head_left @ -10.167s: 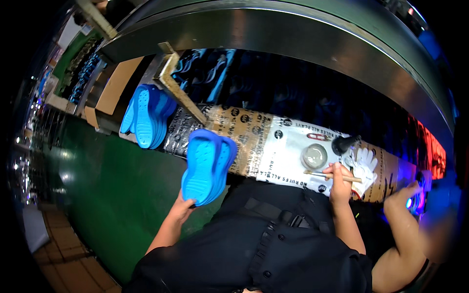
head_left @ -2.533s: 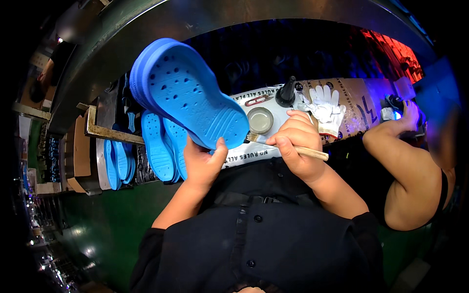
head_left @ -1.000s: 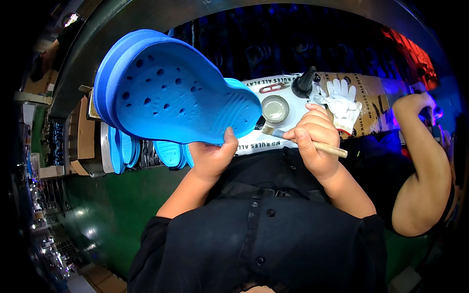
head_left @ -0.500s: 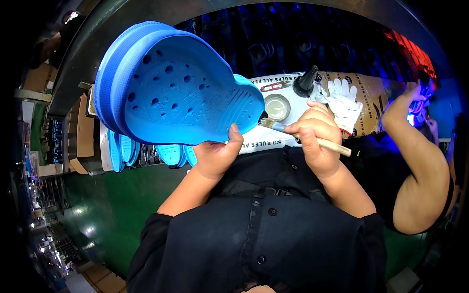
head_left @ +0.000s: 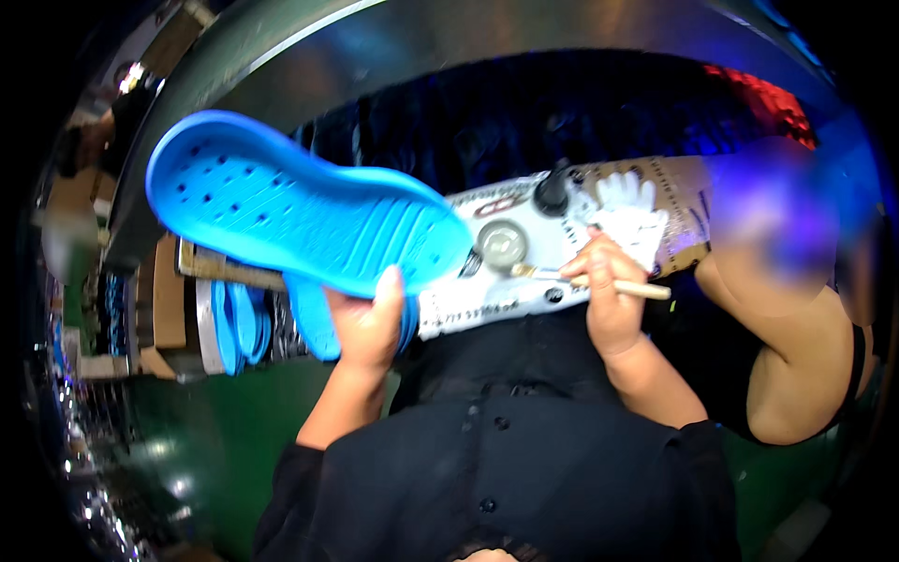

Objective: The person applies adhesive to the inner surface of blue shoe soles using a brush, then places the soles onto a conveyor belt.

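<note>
My left hand grips a blue shoe sole near its narrow end, thumb on the upper face and the other fingers hidden beneath. The sole has small holes at its broad end and ridges toward the narrow end. Between the closed fingers of my right hand is a brush with a pale handle. Its bristle end is at the near right edge of a small round dish; whether it touches is too blurred to tell.
Beyond the dish stand a black nozzle bottle and a red clip-like tool. White gloves lie on the printed sheeting. More blue soles stand at left, beside cardboard. A co-worker's arm is at right.
The sole has swung away from the brush, lower and to the left, and lies flatter to my view. The brush tip has left the sole's narrow end and is now by the dish.
</note>
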A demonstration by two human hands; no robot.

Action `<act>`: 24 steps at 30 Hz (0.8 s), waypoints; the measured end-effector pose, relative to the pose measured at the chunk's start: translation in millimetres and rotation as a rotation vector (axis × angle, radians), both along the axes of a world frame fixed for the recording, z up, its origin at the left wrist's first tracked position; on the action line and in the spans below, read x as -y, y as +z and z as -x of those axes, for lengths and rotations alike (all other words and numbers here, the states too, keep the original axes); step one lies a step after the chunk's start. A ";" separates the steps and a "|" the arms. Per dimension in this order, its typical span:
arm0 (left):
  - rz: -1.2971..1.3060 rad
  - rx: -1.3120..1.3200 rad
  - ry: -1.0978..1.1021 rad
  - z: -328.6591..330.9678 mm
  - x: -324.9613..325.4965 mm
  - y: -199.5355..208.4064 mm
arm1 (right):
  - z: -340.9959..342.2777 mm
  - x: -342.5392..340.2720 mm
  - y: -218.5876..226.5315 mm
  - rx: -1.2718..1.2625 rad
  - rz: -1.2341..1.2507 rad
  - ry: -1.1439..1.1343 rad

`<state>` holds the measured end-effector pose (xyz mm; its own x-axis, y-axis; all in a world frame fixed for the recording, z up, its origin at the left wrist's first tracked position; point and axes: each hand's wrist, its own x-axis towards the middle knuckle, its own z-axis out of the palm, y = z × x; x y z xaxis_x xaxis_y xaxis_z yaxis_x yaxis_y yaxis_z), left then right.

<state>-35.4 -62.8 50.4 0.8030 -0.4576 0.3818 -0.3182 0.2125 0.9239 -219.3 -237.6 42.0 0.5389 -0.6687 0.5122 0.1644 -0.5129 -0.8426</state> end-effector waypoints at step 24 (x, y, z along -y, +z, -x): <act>0.231 -0.458 -1.083 88.5 286.9 147.8 | 89.3 44.8 -56.3 0.004 -0.395 -0.180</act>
